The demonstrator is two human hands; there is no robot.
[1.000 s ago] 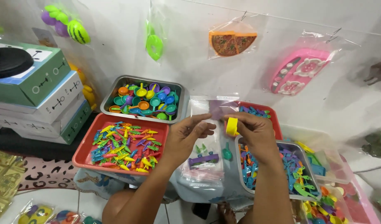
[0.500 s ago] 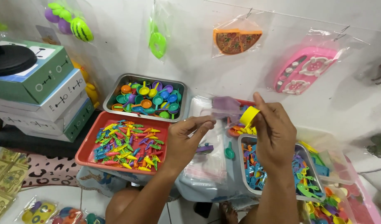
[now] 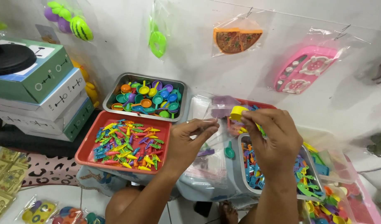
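Pinching the mouth of a clear plastic bag [image 3: 207,137] between thumb and fingers, the left hand [image 3: 189,139] holds the thin, crinkled film up over the trays; a purple moulded piece [image 3: 224,104] shows through its top and a small teal spoon-like piece [image 3: 229,152] lies lower inside. The right hand [image 3: 273,139] is closed around a small yellow plastic piece [image 3: 237,113], rounded and glossy, gripped at the fingertips just beside the bag's opening.

Below the left hand sits a red plastic tray [image 3: 84,151], rectangular with rounded corners, heaped with tiny toy cutlery [image 3: 126,143] in yellow, green, blue, orange and pink, too many to count. Behind it is a shiny steel tray [image 3: 116,89] full of little round toy pans [image 3: 151,97] with short handles, in mixed bright colours. Under the right hand a grey-rimmed tray [image 3: 241,166] holds more small blue and green pieces, and a second red tray [image 3: 265,105] peeks out behind the right hand's fingers.

At the left, three cardboard boxes [image 3: 45,91] are stacked, green and white, with a black round object [image 3: 10,58] on top. On the white wall hang four clear bags: toy fruit [image 3: 70,20], a green ring-shaped toy [image 3: 158,41], an orange toy pizza [image 3: 236,39] and a pink toy stove [image 3: 306,72]. Further bagged toys [image 3: 39,209] lie at the lower left, on the floor as far as one can tell.
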